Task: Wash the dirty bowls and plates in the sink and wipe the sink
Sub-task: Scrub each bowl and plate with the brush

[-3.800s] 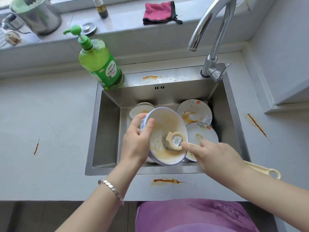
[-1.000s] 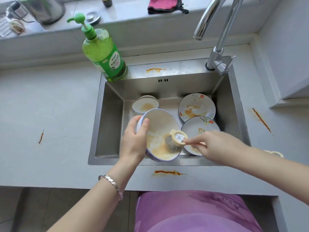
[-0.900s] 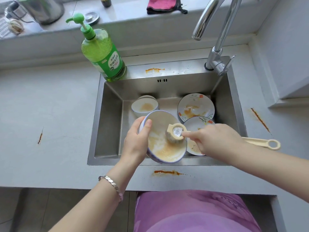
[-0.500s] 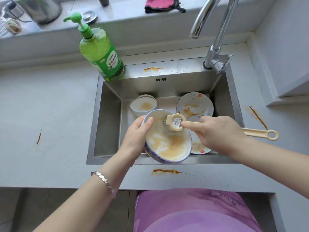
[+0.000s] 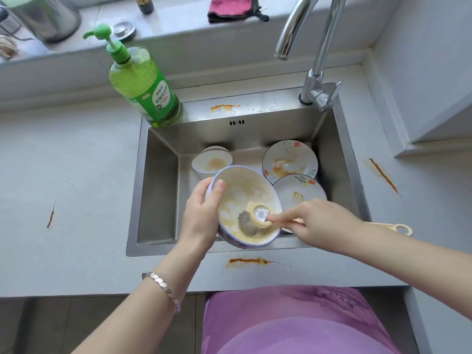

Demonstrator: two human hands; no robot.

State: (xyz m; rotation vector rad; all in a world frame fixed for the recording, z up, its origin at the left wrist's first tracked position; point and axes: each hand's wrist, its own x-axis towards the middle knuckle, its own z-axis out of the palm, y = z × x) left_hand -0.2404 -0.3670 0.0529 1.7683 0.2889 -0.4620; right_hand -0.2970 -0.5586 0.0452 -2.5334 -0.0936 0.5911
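My left hand grips the rim of a blue-edged white bowl, tilted over the steel sink, smeared with orange-brown sauce and suds. My right hand holds the cream handle of a dish brush, whose round head presses into the bowl's lower inside. Behind it in the sink sit a smaller dirty bowl and two flowered plates, a sauce-stained plate at the back and a second plate partly under my right hand.
A green dish soap bottle stands at the sink's back left corner. The chrome faucet rises at the back right. A pink cloth lies on the ledge. Orange sauce streaks mark the sink rim and the grey counter.
The brush head has moved from the bowl's upper rim down to its lower inside. My left hand keeps the bowl tilted in the same place.
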